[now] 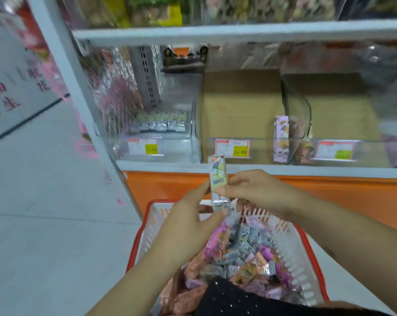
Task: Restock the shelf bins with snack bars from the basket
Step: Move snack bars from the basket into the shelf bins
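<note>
We face the shelf [238,168], with clear bins [229,142] along its front edge. Below it sits the basket [133,242], heaped with wrapped bars [238,252]. Our right hand [257,190] pinches a pale snack bar [217,176] upright over the basket's far rim. Our left hand [188,220] touches the bar's left side with straight fingers.

A shop, seen at a self-service snack aisle: a white metal shelf [215,33] carries a row of clear plastic bins [194,133], each with a red-and-yellow price label [233,148] clipped to its front, and some hold small wrapped sweets. Below runs an orange base panel [170,185]. A red-rimmed shopping basket [291,238] sits in front, heaped with wrapped snack bars [238,247]. To the left stands a printed sign [15,87] with Chinese characters, above a pale tiled floor [44,190]
</note>
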A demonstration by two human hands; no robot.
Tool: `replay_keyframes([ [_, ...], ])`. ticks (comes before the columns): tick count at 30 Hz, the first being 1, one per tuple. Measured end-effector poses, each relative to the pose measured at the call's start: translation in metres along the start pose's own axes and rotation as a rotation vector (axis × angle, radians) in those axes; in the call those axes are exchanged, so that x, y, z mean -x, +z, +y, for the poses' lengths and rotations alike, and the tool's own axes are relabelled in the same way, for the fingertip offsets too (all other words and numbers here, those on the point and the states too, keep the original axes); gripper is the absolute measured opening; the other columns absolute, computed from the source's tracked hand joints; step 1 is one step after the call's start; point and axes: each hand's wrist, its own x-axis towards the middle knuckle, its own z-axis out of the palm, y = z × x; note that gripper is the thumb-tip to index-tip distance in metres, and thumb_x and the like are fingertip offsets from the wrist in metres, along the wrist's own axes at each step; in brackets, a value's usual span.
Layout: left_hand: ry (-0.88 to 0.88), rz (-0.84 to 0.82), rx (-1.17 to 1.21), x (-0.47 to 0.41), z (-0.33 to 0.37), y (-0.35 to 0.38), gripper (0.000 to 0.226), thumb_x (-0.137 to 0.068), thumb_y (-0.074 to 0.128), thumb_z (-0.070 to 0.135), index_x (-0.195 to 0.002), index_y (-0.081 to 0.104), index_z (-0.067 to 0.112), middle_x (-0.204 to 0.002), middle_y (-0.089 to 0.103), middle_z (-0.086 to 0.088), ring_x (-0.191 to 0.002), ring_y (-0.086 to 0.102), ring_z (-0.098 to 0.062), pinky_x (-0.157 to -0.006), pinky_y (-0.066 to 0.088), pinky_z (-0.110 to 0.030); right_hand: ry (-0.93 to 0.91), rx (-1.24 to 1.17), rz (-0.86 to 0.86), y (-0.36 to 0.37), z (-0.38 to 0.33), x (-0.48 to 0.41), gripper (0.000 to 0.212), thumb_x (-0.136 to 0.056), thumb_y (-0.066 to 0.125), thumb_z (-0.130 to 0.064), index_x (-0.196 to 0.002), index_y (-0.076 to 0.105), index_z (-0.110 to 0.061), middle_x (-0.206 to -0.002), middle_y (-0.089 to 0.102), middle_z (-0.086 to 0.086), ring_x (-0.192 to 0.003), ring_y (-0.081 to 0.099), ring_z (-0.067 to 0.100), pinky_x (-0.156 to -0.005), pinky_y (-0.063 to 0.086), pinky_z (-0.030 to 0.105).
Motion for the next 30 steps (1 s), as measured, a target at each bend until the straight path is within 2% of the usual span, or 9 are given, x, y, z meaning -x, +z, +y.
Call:
replay_keyframes([
  [4,0.06,0.177,-0.153,0.0,0.023,-0.012,0.069,-0.084,0.068,0.035,-0.143,0.034,0.035,-0.119,0.04,0.025,-0.109,0.052,0.001,-0.09,0.036,-0.004,-0.094,-0.051,0.163,0.007,-0.029,0.008,0.032,-0.082,0.069,-0.041,-0.1,0.05,-0.023,-0.06,0.064,-0.008,-0.049,0.052,0.005,-0.053,0.038,0.018],
  [8,0.125,0.289,-0.196,-0.011,0.034,-0.028,0.055,-0.079,0.072,0.034,-0.13,0.053,0.03,-0.115,0.049,0.019,-0.098,0.047,0.014,-0.083,0.033,0.001,-0.17,-0.119,0.186,0.017,-0.048,0.0,0.027,-0.084,0.068,-0.03,-0.09,0.047,-0.015,-0.062,0.059,0.0,-0.045,0.046,0.009,-0.046,0.037,0.017],
  [10,0.118,0.353,-0.208,-0.017,0.036,-0.036,0.045,-0.079,0.071,0.029,-0.123,0.058,0.03,-0.109,0.055,0.016,-0.088,0.051,0.007,-0.076,0.035,-0.001,-0.208,-0.088,0.16,0.021,-0.056,-0.005,0.023,-0.088,0.065,-0.027,-0.089,0.047,-0.014,-0.064,0.058,0.0,-0.046,0.047,0.008,-0.046,0.038,0.015],
  [14,0.032,0.436,-0.136,-0.033,0.024,-0.063,0.031,-0.082,0.068,0.022,-0.112,0.063,0.03,-0.086,0.061,0.009,-0.06,0.052,0.004,-0.053,0.035,-0.006,-0.277,0.062,0.052,0.019,-0.068,-0.023,0.01,-0.09,0.062,-0.023,-0.092,0.052,-0.026,-0.083,0.068,-0.008,-0.066,0.059,0.007,-0.061,0.044,0.015],
  [20,-0.073,0.559,-0.104,-0.083,-0.002,-0.108,0.028,-0.088,0.064,0.026,-0.116,0.063,0.028,-0.094,0.056,0.022,-0.077,0.053,0.006,-0.059,0.039,-0.001,-0.371,0.6,0.262,-0.013,-0.079,-0.086,0.038,-0.092,0.059,-0.019,-0.129,0.052,-0.025,-0.129,0.055,-0.005,-0.118,0.051,0.012,-0.086,0.038,0.015],
  [23,-0.078,0.525,-0.148,-0.122,-0.011,-0.119,0.031,-0.091,0.061,0.025,-0.121,0.061,0.021,-0.097,0.062,0.012,-0.063,0.056,0.008,-0.05,0.039,-0.007,-0.422,0.948,0.231,-0.024,-0.079,-0.116,0.055,-0.095,0.053,-0.031,-0.146,0.03,-0.033,-0.156,0.021,-0.01,-0.139,0.027,0.012,-0.107,0.026,0.023],
  [25,-0.092,0.47,-0.259,-0.151,-0.017,-0.123,0.033,-0.091,0.06,0.029,-0.122,0.06,0.019,-0.109,0.063,0.003,-0.074,0.055,-0.005,-0.052,0.04,-0.015,-0.457,1.111,0.184,-0.03,-0.072,-0.134,0.054,-0.096,0.044,-0.044,-0.147,0.025,-0.04,-0.158,0.006,-0.016,-0.141,0.022,0.013,-0.11,0.029,0.031],
  [27,-0.11,0.421,-0.319,-0.181,-0.024,-0.122,0.031,-0.091,0.06,0.029,-0.119,0.062,0.017,-0.112,0.064,-0.002,-0.079,0.056,-0.019,-0.059,0.047,-0.026,-0.517,1.198,0.197,-0.036,-0.068,-0.148,0.053,-0.094,0.032,-0.057,-0.145,0.029,-0.041,-0.158,0.011,-0.016,-0.139,0.025,0.013,-0.105,0.033,0.032],
  [30,-0.131,0.349,-0.425,-0.222,-0.038,-0.115,0.031,-0.09,0.06,0.025,-0.119,0.062,0.013,-0.115,0.065,-0.012,-0.102,0.059,-0.029,-0.082,0.048,-0.034,-0.671,1.17,0.26,-0.046,-0.067,-0.16,0.059,-0.09,0.025,-0.055,-0.137,0.049,-0.027,-0.146,0.044,-0.005,-0.13,0.041,0.017,-0.103,0.037,0.034],
])
